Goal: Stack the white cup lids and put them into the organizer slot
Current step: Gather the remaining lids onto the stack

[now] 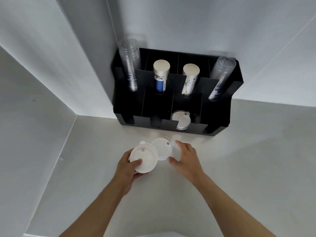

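Note:
My left hand (127,166) grips a white cup lid (143,157), thumb pressed on its top, held just above the white counter. Beside it to the right lies a small stack of white lids (161,148) on the counter, and my right hand (185,158) curls around its right edge, fingers touching the rim. More white lids (180,119) stand on edge in the third front slot of the black organizer (239,115), which sits against the wall ahead.
The organizer's back slots hold two stacks of clear plastic cups (130,65) (221,77) and two stacks of paper cups (160,74) (189,79). Other front slots look dark and bare. White walls close in on the left and behind; the counter (239,168) spreads right.

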